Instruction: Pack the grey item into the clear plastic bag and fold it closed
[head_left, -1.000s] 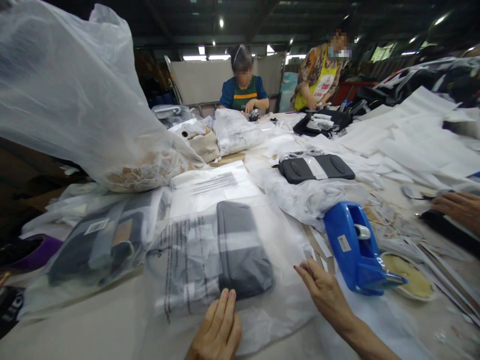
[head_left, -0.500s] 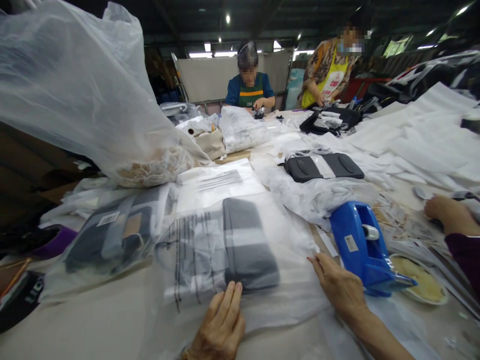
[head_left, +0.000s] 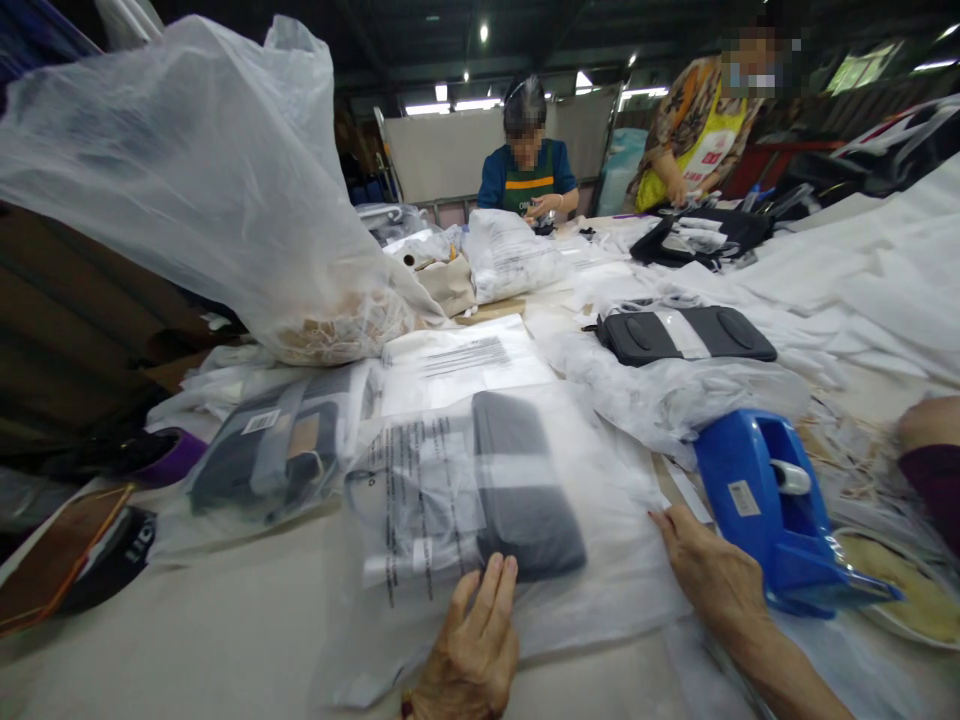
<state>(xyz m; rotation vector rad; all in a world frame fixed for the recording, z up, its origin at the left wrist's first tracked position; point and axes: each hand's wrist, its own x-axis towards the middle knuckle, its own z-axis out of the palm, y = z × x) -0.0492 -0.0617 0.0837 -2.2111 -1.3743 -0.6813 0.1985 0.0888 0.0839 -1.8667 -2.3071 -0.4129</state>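
Observation:
A clear plastic bag (head_left: 630,560) printed with dark text lies flat before me. Inside it sits a dark grey padded case (head_left: 529,485) with a pale band round it. My left hand (head_left: 476,640) rests on the bag at the case's near edge, fingers stretched out and lying on the film. At the bag's right edge my right hand (head_left: 709,565) pinches the film between thumb and fingers. Just right of that hand stands a blue tape dispenser (head_left: 757,510). A second bagged dark case (head_left: 262,460) with a barcode label lies to the left.
Behind lie a stack of printed bags (head_left: 465,355) and a dark case with a white band (head_left: 686,335). A large bag of rubber bands (head_left: 337,325) bulges at left. White sheets (head_left: 862,270) cover the far right. Two co-workers (head_left: 529,180) stand across the table.
The whole scene has shifted right in view as the camera turned left. Both hands keep about the same places on the bag. At the right, another person's hand has mostly left view.

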